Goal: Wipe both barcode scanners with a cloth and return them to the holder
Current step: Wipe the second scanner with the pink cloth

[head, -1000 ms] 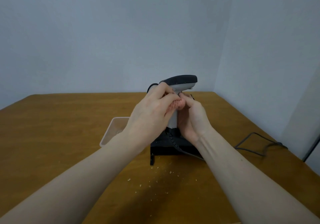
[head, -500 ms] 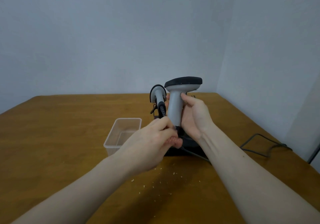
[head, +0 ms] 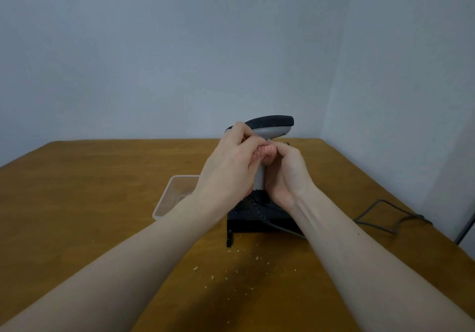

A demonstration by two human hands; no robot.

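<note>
A grey barcode scanner [head: 272,123] with a black top stands upright over the black holder [head: 246,222] at mid-table. My right hand [head: 289,175] grips its handle from the right. My left hand [head: 228,169] holds a pink cloth [head: 264,152] and presses it against the top of the handle, just under the scanner's head. A coiled black cable [head: 254,205] runs from the handle's foot down across the holder. The second scanner is almost wholly hidden behind my left hand; only a dark edge [head: 227,128] shows.
A clear plastic box [head: 165,199] sits on the wooden table [head: 90,190] left of the holder. A grey cable [head: 380,213] loops on the table at the right. Crumbs [head: 239,267] lie scattered in front of the holder. Walls close off the back and right.
My left hand has slid the cloth from the foot of the handle up to just under the head, hiding the second scanner. My right hand keeps its hold on the handle.
</note>
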